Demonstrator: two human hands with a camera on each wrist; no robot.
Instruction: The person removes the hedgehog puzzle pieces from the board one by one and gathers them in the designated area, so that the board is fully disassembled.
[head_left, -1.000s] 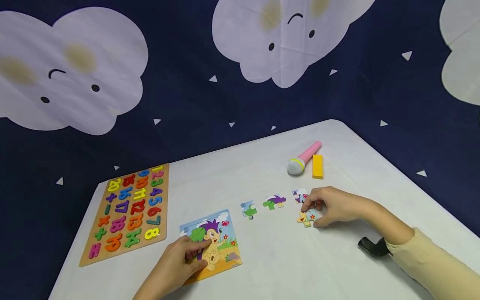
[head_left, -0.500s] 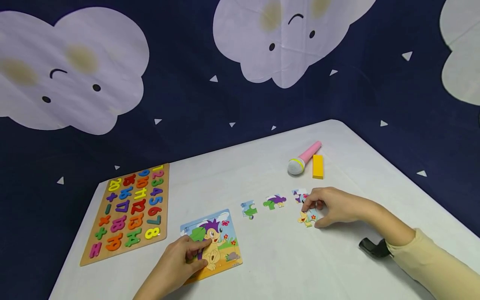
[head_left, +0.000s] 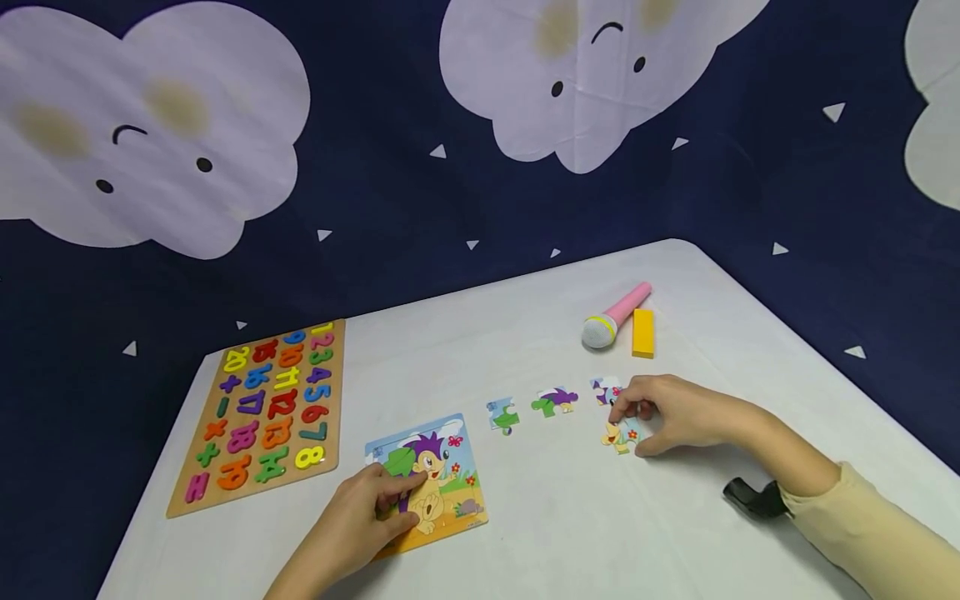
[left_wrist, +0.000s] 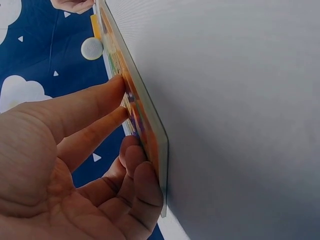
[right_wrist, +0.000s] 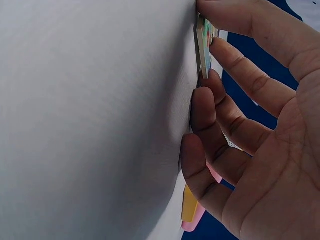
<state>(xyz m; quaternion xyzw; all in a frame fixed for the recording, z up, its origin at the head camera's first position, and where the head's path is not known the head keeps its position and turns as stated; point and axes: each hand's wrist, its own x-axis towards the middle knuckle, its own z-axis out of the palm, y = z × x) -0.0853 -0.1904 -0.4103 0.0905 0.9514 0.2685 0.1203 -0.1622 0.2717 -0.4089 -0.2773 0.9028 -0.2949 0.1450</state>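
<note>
My left hand (head_left: 362, 515) rests on a square hedgehog jigsaw puzzle (head_left: 456, 492), thumb and index finger pressing its picture face; in the left wrist view the other fingertips lie along the puzzle board (left_wrist: 156, 135). At the right, my right hand (head_left: 678, 415) pinches a jigsaw piece (head_left: 613, 437) with a red flower on it, low over the white table. Thumb and fingers stand around the edge of that piece (right_wrist: 206, 47) in the right wrist view. Right behind the fingers lies another piece (head_left: 602, 387), partly covered by them.
Two loose pieces, one green and blue (head_left: 502, 414) and one purple (head_left: 555, 402), lie between the hands. A number board (head_left: 262, 408) lies at the left. Farther back are a pink toy microphone (head_left: 618, 317) and a yellow block (head_left: 642, 333). A black object (head_left: 753, 500) sits by the right sleeve.
The head view has shifted slightly, so everything sits a little farther right in it. Both hands keep their places on the puzzle and the piece.
</note>
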